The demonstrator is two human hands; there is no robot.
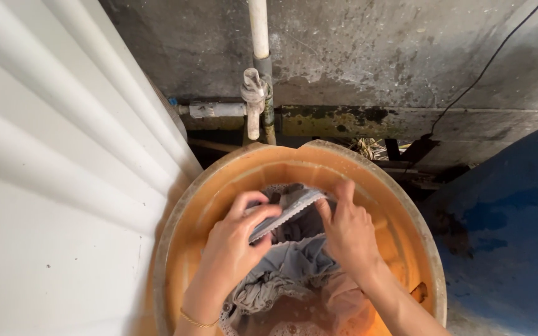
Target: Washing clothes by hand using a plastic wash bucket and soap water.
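Wet grey garment [287, 261], scalloped white hem [287, 211]

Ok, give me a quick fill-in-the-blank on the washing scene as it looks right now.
1. Both hands, the left hand and the right hand, grip a wet grey ____ with a white scalloped edge.
2. The cloth lies in a round ____ -coloured tub.
3. Directly above the tub a ____ hangs from the wall pipe.
4. A thin gold bracelet sits on the ____ wrist.

Missing words: cloth; orange; tap; left
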